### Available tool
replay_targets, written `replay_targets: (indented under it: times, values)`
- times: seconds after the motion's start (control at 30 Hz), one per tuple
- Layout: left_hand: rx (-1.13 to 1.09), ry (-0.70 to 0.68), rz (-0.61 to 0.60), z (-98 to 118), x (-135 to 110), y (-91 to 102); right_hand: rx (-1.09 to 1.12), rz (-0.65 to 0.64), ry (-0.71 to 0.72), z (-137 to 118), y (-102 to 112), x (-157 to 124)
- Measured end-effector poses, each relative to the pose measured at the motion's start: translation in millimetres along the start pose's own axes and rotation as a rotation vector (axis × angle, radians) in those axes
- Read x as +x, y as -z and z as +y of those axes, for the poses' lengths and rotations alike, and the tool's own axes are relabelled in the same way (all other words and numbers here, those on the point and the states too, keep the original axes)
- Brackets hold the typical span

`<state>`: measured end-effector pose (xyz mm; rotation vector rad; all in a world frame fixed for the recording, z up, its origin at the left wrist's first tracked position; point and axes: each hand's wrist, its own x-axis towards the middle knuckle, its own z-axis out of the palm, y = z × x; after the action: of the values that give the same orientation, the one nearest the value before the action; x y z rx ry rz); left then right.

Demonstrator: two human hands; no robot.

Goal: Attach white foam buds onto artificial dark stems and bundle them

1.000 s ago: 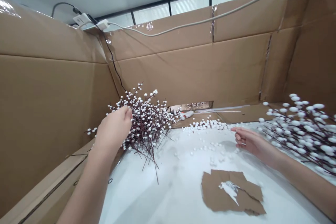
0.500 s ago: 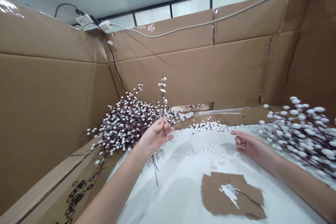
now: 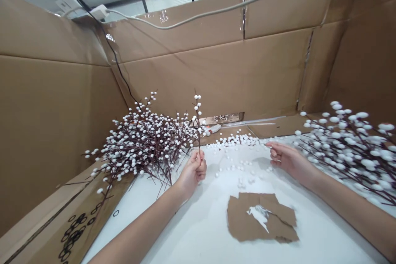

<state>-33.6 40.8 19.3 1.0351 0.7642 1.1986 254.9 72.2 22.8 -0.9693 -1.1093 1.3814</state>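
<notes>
At the far left, a cardboard wall (image 3: 46, 132) rises behind a folded cardboard flap (image 3: 74, 231) printed with black rings, and a small black ring (image 3: 116, 213) is lying on the white sheet (image 3: 154, 231) just beside that flap. A heap of artificial pussy-willow sprigs (image 3: 139, 144), studded with white foam beads, is piled against the wall, its dark stems splayed toward the near side. Just right of the heap, the main change is seen: a single sprig (image 3: 197, 121) has been drawn clear and is now held upright, its stem clenched in the curled fingers of the left hand (image 3: 192, 172), its beaded tip standing apart above the pile. Loose white beads (image 3: 232, 142) are scattered over the far part of the sheet, and a white tube with a red end (image 3: 213, 129) and long clear rods (image 3: 250, 122) lie beyond them. Nearer, a torn cardboard scrap (image 3: 261, 218) is laid flat on the sheet. The right hand (image 3: 286, 160) is held open and empty, its fingers loosely curved, just short of a second bunch of beaded sprigs (image 3: 346, 152) at the right.
</notes>
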Motion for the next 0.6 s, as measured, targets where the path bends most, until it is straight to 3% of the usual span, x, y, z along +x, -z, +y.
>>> replay_targets:
  times: [0.33,0.47,0.6]
  values:
    - [0.159,0.063,0.044,-18,-9,1.9,-0.122,0.043,0.059,-2,-4,-1]
    - [0.219,0.004,0.124,-20,-11,-0.8,-0.221,0.1,0.126,-8,0,-1]
    - [0.306,-0.133,0.222,-22,-16,-3.5,-0.466,0.175,0.199,-13,4,-3]
